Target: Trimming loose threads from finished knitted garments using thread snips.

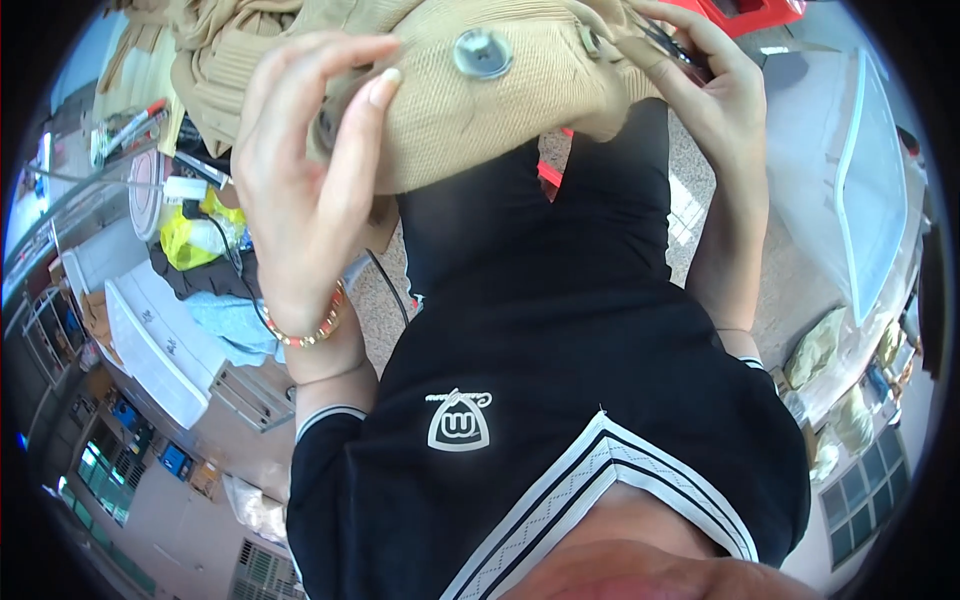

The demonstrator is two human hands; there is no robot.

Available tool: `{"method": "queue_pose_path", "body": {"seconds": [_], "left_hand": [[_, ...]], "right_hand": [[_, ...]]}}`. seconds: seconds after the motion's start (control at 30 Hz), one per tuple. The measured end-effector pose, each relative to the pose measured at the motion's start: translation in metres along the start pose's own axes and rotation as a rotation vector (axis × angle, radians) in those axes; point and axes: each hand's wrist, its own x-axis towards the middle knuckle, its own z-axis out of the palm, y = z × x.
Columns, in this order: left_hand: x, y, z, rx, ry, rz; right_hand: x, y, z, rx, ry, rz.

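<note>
A beige ribbed knit garment [460, 130] lies over my lap, and its near edge hangs above my dark trousers. A large grey-green button [482, 53] sits on the knit between my hands. Another button [590, 40] shows near my right fingers, partly turned away. My left hand [310, 150] is raised over the garment's left part, thumb and index fingertips apart; its other fingers are partly hidden. My right hand [715, 85] closes around a small dark tool [668, 42] that looks like thread snips, at the right edge of the knit.
More beige knit is heaped at the far left. Beside it lie a yellow plastic bag [185, 240], a light blue cloth [235, 325] and a white cable plug [186, 189]. A red plastic object [745, 15] stands at the far right, above a clear plastic sheet or bin [865, 190].
</note>
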Motion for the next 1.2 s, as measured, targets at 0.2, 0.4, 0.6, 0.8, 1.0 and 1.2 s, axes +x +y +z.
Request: {"method": "queue_pose_path", "body": {"seconds": [0.2, 0.4, 0.6, 0.8, 1.0, 1.2], "left_hand": [[-0.002, 0.033, 0.015, 0.082, 0.01, -0.026], [-0.001, 0.037, 0.022, 0.063, 0.054, -0.075], [0.002, 0.03, 0.024, -0.004, 0.096, -0.059], [0.008, 0.019, 0.029, -0.161, 0.076, -0.082], [0.008, 0.019, 0.029, -0.19, 0.085, -0.072], [0.006, 0.025, 0.03, -0.022, 0.094, -0.002]], "right_hand": [[-0.009, -0.052, -0.007, 0.08, -0.257, -0.301], [0.03, 0.003, 0.057, 0.392, -0.137, -1.018], [0.031, 0.003, 0.06, 0.226, -0.063, -1.041], [0.029, -0.001, 0.057, 0.336, -0.155, -0.905], [0.029, -0.007, 0.055, 0.327, -0.135, -0.82], [0.025, -0.007, 0.06, 0.351, -0.165, -0.815]]}}
